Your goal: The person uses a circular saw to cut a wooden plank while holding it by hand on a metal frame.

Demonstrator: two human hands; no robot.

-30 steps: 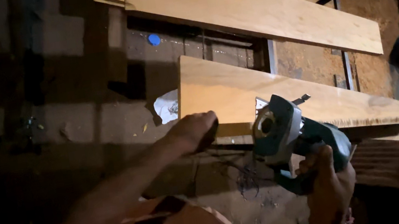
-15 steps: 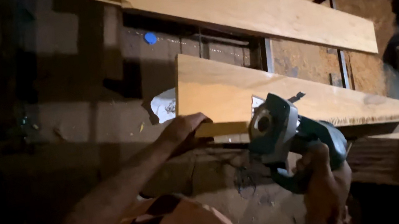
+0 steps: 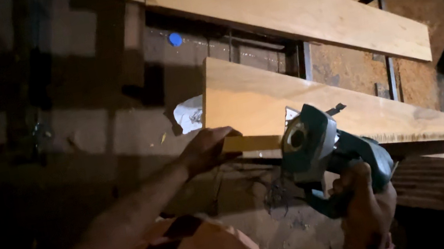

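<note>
My left hand [image 3: 207,150] grips the near corner of a pale wooden board [image 3: 315,104] that lies slanted across a metal stand. My right hand [image 3: 363,212] holds a teal angle grinder [image 3: 322,149] by its body. The grinder's round head sits right at the board's near edge, close to my left hand. A dark cord hangs in a tangle below the grinder.
A second, longer wooden board [image 3: 287,8] lies on the metal frame [image 3: 391,75] farther back. White crumpled paper [image 3: 189,114] and a small blue cap [image 3: 175,39] lie on the concrete floor. Sawdust covers the ground at right. Dark machinery stands at far right.
My left hand has slid along to the board's near corner and closed on its edge. The grinder stays at the board's edge in my right hand.
</note>
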